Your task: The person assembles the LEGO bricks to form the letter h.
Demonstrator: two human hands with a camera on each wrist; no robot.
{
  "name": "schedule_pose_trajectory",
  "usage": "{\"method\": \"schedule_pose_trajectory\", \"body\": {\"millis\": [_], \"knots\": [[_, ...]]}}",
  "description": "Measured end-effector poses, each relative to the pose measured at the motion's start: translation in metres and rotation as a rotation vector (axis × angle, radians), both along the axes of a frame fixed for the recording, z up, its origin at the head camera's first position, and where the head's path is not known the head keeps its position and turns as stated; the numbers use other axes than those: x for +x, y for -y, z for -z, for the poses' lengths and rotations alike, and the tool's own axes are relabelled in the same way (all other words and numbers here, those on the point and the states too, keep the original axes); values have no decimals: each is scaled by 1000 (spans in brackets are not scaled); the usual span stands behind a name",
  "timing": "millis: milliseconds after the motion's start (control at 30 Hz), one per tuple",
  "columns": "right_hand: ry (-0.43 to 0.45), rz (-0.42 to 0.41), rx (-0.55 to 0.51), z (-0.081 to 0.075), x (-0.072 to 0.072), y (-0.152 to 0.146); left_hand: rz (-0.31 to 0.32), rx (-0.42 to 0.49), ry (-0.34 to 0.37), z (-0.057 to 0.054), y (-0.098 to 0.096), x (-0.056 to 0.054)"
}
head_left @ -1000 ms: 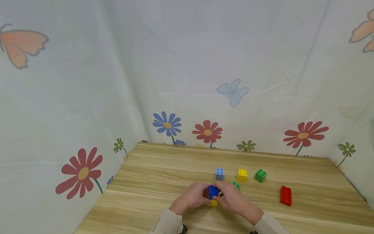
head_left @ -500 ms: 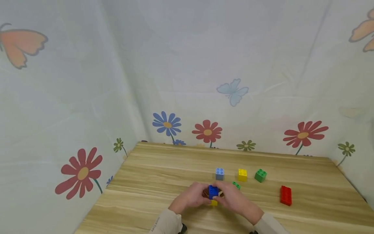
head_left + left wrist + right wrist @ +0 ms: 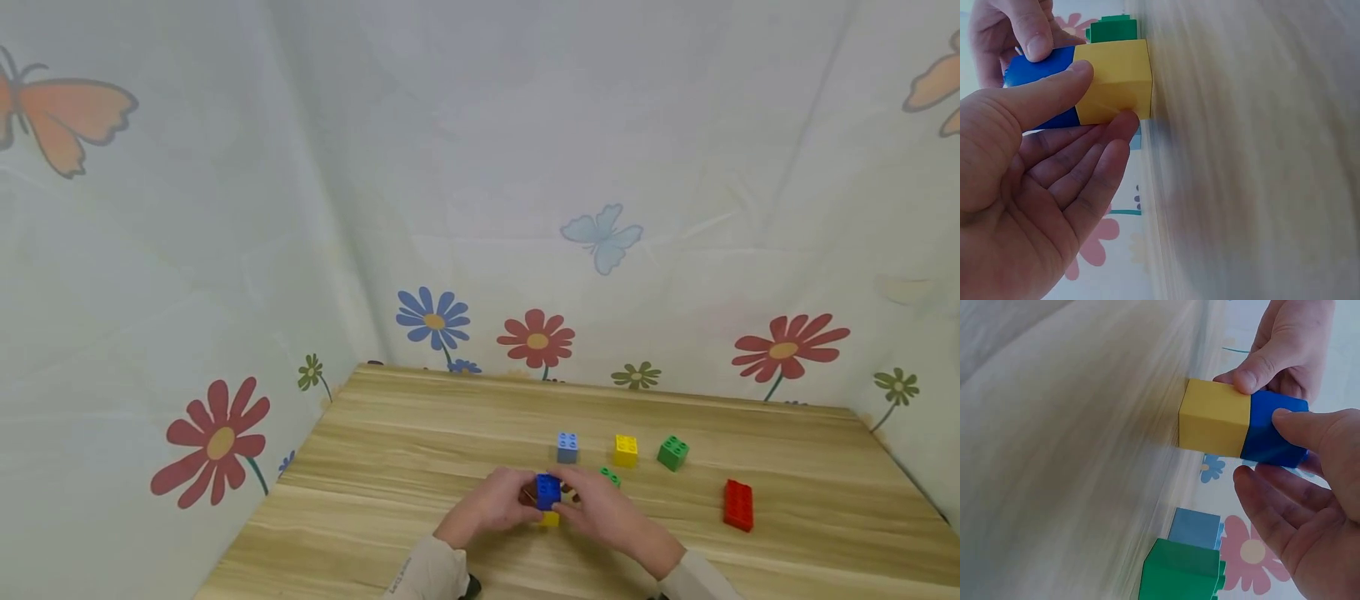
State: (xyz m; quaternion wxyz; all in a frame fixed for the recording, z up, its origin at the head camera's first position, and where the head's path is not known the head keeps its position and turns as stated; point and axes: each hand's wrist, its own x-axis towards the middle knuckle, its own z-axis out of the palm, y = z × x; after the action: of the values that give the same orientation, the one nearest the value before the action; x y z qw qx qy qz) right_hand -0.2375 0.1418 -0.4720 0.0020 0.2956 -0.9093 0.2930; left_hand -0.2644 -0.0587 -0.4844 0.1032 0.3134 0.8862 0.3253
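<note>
A blue toy brick (image 3: 548, 492) sits on top of a yellow brick (image 3: 1213, 419), their faces flush at the seam. Together they stand upright on the wooden table. From the left side, my left hand (image 3: 497, 502) pinches the stack, its thumb (image 3: 1054, 92) across the blue brick with the tip on the yellow near the seam. My right hand (image 3: 600, 508) holds the blue brick from the other side, thumb (image 3: 1300, 427) against its face. The lower right fingers stand off the stack in the right wrist view. Behind the right hand, a green brick (image 3: 611, 477) is partly hidden.
Farther back on the table (image 3: 420, 425) stand a light blue brick (image 3: 567, 448), a yellow brick (image 3: 626, 451) and another green brick (image 3: 672, 452). A longer red brick (image 3: 738, 505) lies at the right. A flower-printed cloth (image 3: 480, 208) hangs behind the table.
The head view has shifted slightly. My right hand has moved a little to the right, its thumb nearer the blue brick's right edge. The stack and left hand look unchanged.
</note>
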Motion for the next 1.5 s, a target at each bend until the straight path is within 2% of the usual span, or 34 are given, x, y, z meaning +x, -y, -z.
{"method": "schedule_pose_trajectory", "body": {"millis": [333, 467, 667, 733, 1000, 1167, 1300, 1500], "knots": [[-31, 52, -29, 1, 0, -18, -105, 26, 59, 3, 12, -9], [-50, 84, -48, -2, 1, -26, -138, 37, 40, 5, 18, -15], [-160, 116, -50, -1, 2, -38, -172, 28, -16, 3, 29, -23], [-170, 126, -52, -2, 2, -42, -180, 37, -18, 3, 33, -27], [-175, 133, -35, -4, 3, -55, -221, 48, -30, 2, 47, -39], [-132, 167, -37, -2, 5, -65, -255, 51, -18, 1, 54, -46], [-125, 189, -49, 0, 3, -72, -304, 70, -3, 1, 59, -50], [-92, 246, -51, 3, 1, -82, -375, 62, -23, 2, 62, -54]]}}
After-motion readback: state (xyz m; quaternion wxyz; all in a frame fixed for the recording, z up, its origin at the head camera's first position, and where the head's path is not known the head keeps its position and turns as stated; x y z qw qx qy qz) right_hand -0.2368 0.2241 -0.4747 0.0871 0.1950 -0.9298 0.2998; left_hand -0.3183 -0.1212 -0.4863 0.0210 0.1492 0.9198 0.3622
